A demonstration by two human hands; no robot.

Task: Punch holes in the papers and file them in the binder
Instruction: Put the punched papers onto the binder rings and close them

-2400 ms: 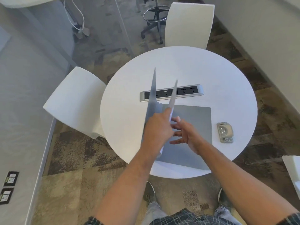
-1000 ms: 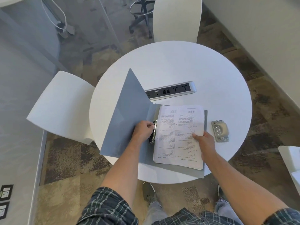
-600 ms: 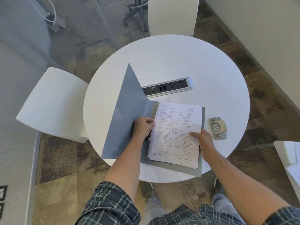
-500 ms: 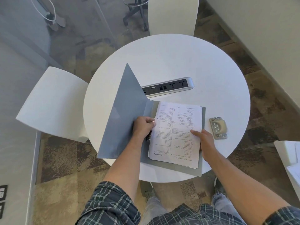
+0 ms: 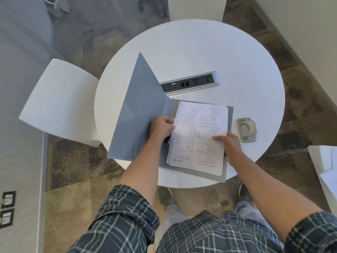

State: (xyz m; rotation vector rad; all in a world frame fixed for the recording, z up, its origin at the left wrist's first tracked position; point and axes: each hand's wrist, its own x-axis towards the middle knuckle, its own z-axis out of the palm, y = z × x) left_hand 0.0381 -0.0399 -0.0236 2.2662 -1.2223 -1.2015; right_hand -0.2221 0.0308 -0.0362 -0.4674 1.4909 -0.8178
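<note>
A grey binder (image 5: 138,114) lies open on the round white table (image 5: 209,52), its front cover tilted up to the left. A stack of printed papers (image 5: 198,132) rests on the binder's right half, with punched holes along its left edge. My left hand (image 5: 161,126) is curled at the binder's metal ring mechanism (image 5: 167,140), by the papers' left edge. My right hand (image 5: 229,146) holds the papers' right edge, thumb on top. A grey and beige hole punch (image 5: 247,129) sits on the table to the right of the binder.
A silver power socket strip (image 5: 193,83) is set into the table behind the binder. White chairs stand at the left (image 5: 60,101) and at the far side (image 5: 197,8). A white surface with more paper (image 5: 326,168) shows at the right edge.
The binder, first held half closed, now lies open with papers on its right half. In the last second my hands barely shifted; the front cover dropped slightly leftward.
</note>
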